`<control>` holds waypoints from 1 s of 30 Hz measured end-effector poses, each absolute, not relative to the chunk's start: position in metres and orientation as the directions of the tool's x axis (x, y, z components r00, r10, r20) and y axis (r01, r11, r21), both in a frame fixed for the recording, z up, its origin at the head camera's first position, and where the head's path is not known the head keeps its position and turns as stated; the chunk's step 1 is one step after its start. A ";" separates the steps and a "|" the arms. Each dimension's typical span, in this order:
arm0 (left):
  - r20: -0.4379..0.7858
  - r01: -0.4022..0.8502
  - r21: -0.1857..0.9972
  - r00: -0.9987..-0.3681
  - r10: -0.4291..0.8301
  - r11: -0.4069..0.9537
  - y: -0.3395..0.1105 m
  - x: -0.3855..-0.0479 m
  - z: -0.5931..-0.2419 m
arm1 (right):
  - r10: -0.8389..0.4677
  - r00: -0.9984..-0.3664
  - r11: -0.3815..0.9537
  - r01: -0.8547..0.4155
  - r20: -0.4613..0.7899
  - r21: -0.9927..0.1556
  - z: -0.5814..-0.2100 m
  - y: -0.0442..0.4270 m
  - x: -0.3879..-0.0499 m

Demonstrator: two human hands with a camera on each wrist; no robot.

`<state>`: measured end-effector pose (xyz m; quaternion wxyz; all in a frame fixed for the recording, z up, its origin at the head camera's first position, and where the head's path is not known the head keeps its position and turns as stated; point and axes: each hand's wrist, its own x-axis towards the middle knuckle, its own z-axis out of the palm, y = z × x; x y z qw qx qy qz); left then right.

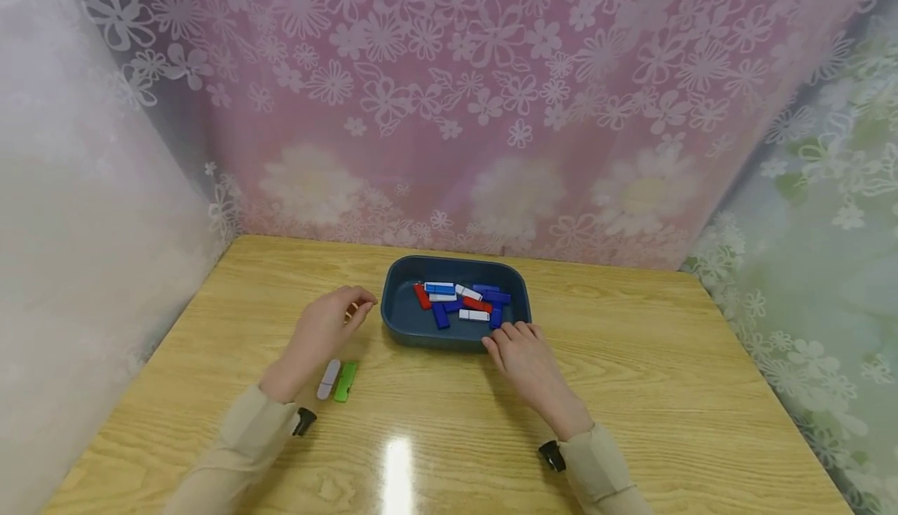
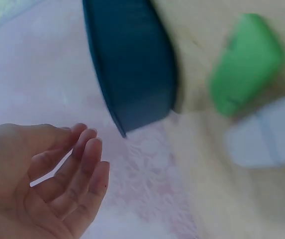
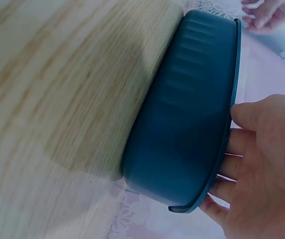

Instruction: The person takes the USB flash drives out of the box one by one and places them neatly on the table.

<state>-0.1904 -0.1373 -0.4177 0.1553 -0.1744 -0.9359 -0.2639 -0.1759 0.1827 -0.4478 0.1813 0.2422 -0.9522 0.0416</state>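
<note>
Head view: the dark blue bin (image 1: 429,340) sits upright on the wooden table (image 1: 652,390), with a loose pile of small sticks (image 1: 474,315) inside, blue, white and red. They look like USB sticks; too small to be sure. Your right hand (image 1: 525,363) grips the bin's near right corner, thumb on the outside of the rim, fingers over it. Your left hand (image 1: 319,333) holds nothing: fingers loosely bent, just off the bin's left end. Left wrist view confirms a gap to the wall.

Step, my read: steadying or placing the bin, right hand only. If you're shifting it, next move calls for left fingers on the left end's rim, then a level slide so the pile doesn't run. If you're after the loose pieces, the pale stick (image 1: 328,379) and green stick (image 1: 345,382) lie side by side on the table, outside the bin, near your left wrist and untouched; the left hand would need to draw in toward you and pinch one. Can't tell which from here.
</note>
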 end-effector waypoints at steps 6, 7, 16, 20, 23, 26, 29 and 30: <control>0.418 0.458 0.441 -0.866 0.275 0.772 -0.110 -0.208 -0.407 | -0.445 -0.823 0.879 -0.476 0.352 -0.002 -0.447 0.183 -0.175; 0.416 0.464 0.442 -0.864 0.283 0.768 -0.105 -0.211 -0.406 | -0.445 -0.824 0.879 -0.476 0.350 -0.004 -0.447 0.183 -0.175; 0.275 0.393 0.421 -0.914 0.298 0.818 -0.065 -0.247 -0.418 | -0.442 -0.824 0.882 -0.471 0.354 0.004 -0.446 0.184 -0.174; 0.234 0.343 0.390 -0.935 0.268 0.855 -0.053 -0.260 -0.425 | -0.442 -0.823 0.881 -0.473 0.358 0.001 -0.446 0.183 -0.174; 0.205 0.309 0.345 -0.946 0.250 0.886 -0.046 -0.265 -0.430 | -0.440 -0.825 0.881 -0.473 0.354 -0.008 -0.445 0.183 -0.174; 0.152 0.267 0.307 -0.961 0.230 0.914 -0.041 -0.269 -0.433 | -0.437 -0.832 0.883 -0.469 0.342 -0.014 -0.444 0.182 -0.174; 0.078 0.222 0.287 -0.975 0.208 0.932 -0.037 -0.273 -0.436 | -0.434 -0.839 0.886 -0.464 0.329 -0.015 -0.444 0.182 -0.173; 0.053 0.205 0.284 -0.979 0.198 0.937 -0.036 -0.273 -0.436 | -0.434 -0.840 0.886 -0.463 0.326 -0.013 -0.443 0.182 -0.173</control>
